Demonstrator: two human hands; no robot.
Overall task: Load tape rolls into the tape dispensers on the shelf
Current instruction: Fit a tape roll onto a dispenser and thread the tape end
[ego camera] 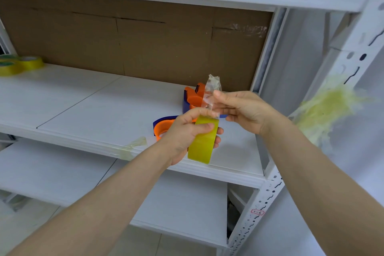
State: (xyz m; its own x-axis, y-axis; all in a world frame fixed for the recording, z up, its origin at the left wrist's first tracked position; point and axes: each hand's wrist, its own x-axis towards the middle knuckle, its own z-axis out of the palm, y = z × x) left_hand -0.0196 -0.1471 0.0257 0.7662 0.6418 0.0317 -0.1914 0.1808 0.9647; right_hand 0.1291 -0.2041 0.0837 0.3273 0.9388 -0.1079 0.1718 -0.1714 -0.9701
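Tape roll (203, 141) held edge-on in left hand (187, 131), fingers wrapped round it, above shelf (93, 110) front edge. Right hand (243, 110) pinches the crumpled loose end (212, 93), pulled up toward 12 o'clock. Two orange-and-blue dispensers behind: one (164, 127) at the roll's 9 o'clock, one (193, 97) at 11. Spare rolls (20, 64) far left. Advice: peel slow and straight, keep the strip flat, discard the crumpled bit before threading.
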